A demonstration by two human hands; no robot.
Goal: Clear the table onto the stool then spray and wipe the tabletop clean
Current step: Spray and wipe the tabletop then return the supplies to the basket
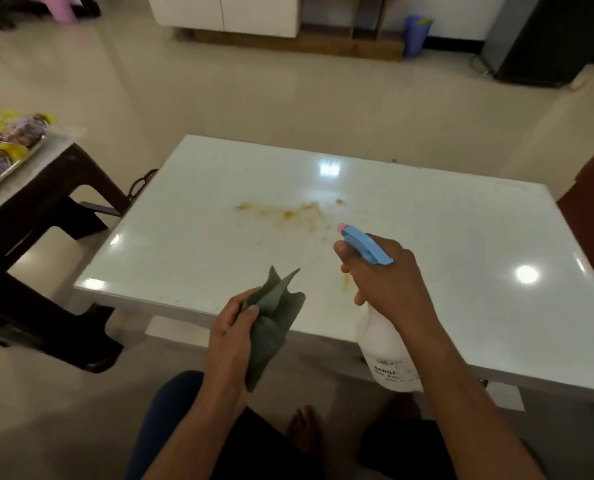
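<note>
Nearest the viewer, the person's left hand (231, 327) grips a crumpled grey-green cloth (273, 322) over the near edge of the white counter (461, 271). Just to its right, the right hand (383, 275) is wrapped around the neck of a white spray bottle (387, 355), its blue nozzle aimed forward at brown stains (285, 211) mid-counter. Farther left, a tray of snack packets (6, 143) sits on a dark stool (39, 216).
</note>
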